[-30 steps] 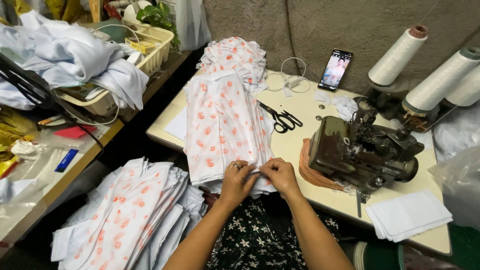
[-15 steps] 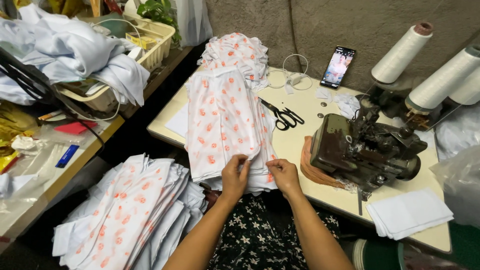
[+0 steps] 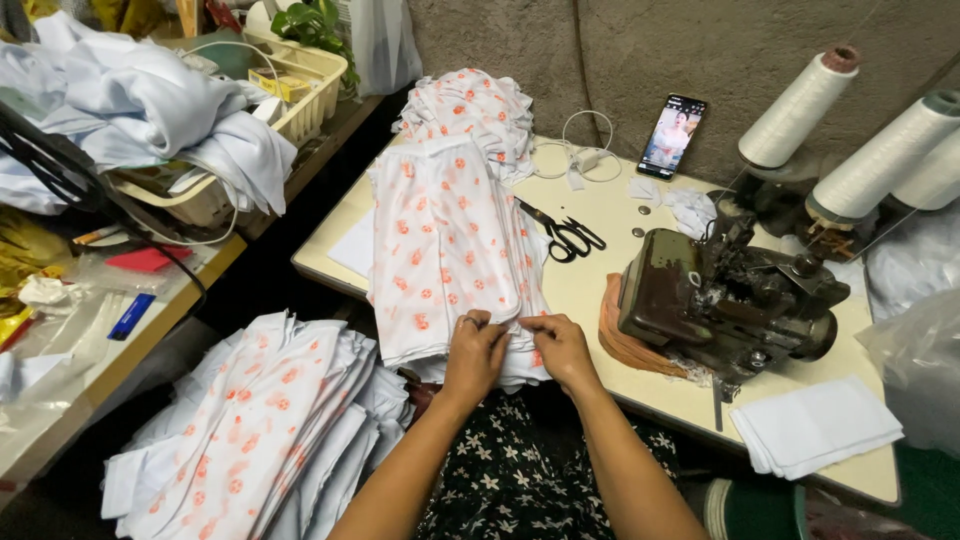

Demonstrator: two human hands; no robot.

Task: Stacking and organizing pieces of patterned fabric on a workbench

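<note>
A stack of white fabric pieces with orange flower print (image 3: 445,240) lies on the cream table (image 3: 600,220), its near end hanging over the front edge. My left hand (image 3: 475,352) and my right hand (image 3: 558,345) meet at that near end, fingertips pinching the edge of the top piece. A dark old sewing machine (image 3: 725,300) stands to the right of the hands. Black scissors (image 3: 560,233) lie between the stack and the machine.
A second pile of the same printed fabric (image 3: 270,420) lies low on the left. More printed pieces (image 3: 470,105) are heaped at the table's back. A phone (image 3: 672,135) leans on the wall. Thread cones (image 3: 800,105) stand at right. Folded white cloth (image 3: 815,425) sits at front right.
The hands stay at the stack's near edge, with small finger shifts. The view has moved slightly.
</note>
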